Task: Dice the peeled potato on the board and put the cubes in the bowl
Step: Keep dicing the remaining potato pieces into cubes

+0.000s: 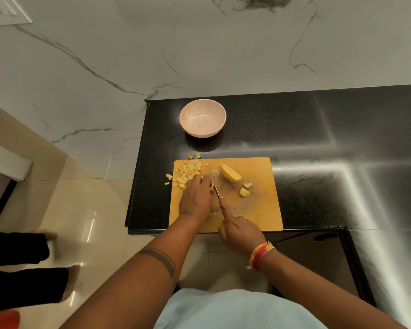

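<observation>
low in the frame's centre, the right hand (241, 230) grips a thin steel knife (216, 190), forefinger stretched along its spine, the blade angling up and left. just beyond, the left hand (196, 198) curls its fingers down on a mostly hidden piece of potato beside the blade, on the rectangular orange wooden cutting board (259, 210). right of the knife lie two small pale potato chunks (244, 189) and a large peeled yellow potato wedge (230, 173). a heap of small yellow potato cubes (188, 172) sits at the board's upper left corner, some spilled onto the black speckled counter (306, 129). farther up, the round pale pink bowl (202, 118) holds no cubes.
</observation>
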{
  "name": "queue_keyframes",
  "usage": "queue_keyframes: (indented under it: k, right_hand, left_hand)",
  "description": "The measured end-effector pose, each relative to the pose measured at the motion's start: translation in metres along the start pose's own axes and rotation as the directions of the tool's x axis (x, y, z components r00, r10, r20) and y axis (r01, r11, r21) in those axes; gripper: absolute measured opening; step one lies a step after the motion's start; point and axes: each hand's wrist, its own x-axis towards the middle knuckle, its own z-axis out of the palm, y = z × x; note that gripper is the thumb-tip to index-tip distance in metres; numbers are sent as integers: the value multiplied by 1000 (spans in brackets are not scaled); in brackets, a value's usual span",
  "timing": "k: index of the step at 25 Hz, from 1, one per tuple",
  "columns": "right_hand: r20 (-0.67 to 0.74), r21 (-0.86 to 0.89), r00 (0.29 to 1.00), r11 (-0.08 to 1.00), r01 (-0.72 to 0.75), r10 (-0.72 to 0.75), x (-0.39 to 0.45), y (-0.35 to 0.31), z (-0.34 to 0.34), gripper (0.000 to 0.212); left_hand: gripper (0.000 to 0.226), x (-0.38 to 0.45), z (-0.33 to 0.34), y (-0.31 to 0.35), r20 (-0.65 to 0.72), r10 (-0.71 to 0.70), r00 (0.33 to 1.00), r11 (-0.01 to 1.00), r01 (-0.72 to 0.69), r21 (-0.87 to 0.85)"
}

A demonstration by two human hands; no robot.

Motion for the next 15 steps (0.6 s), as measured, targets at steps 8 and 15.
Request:
queue_keyframes:
  k: [8,15]
  right_hand:
    - [-130,26,989,997,-74,77,-38,49,-22,78]
    - [-146,22,978,988,-150,151,-56,70,-30,76]
  left_hand:
    - [22,0,17,46,-13,165,986,974,-165,-157]
    - [47,2,38,73,94,75,993,981,-56,-185]
